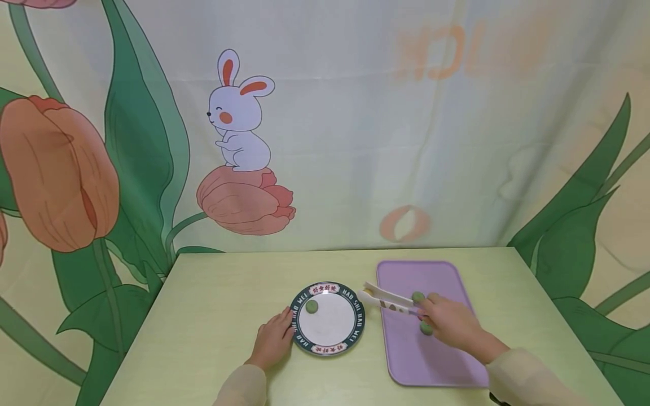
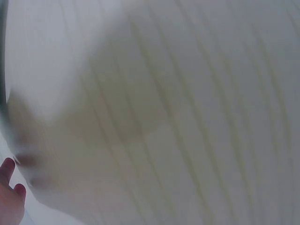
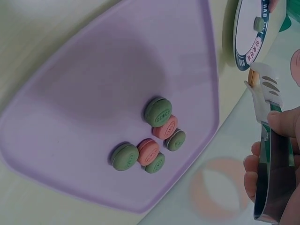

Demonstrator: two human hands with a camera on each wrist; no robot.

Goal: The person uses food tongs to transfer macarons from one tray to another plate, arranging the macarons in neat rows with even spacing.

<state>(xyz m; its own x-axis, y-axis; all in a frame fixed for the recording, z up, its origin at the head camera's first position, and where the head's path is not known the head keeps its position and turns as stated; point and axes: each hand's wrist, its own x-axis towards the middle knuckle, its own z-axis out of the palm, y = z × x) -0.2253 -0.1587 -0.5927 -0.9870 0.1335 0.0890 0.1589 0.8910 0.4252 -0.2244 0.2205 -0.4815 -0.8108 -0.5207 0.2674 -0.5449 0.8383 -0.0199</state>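
Across a pale table [image 1: 198,316], I watch the right hand [image 1: 449,322] grip tongs [image 1: 388,305] pointing nearly ten o'clock, tan cookie [image 3: 253,78] clamped near the plate's [image 1: 331,326] two-o'clock rim, left hand [image 1: 274,338] touching nine

From where I stand, the right hand [image 1: 449,322] hides the handle end of the tongs [image 1: 390,300] and most of the macarons [image 1: 418,297] on the tray [image 1: 426,366], whose near right corner vanishes behind the right sleeve [image 1: 528,378]. A brownish patch [image 3: 253,76] between the tong tips shows too little to identify. Whether the left hand [image 1: 273,338] curls under the rim of the plate [image 1: 330,324] is hidden. The left wrist view is mostly shadowy blur, that hand cut off at its edge. The near edge of the surface [image 1: 193,338] is cropped; the curtain's faded lettering [image 1: 442,51] is unreadable.
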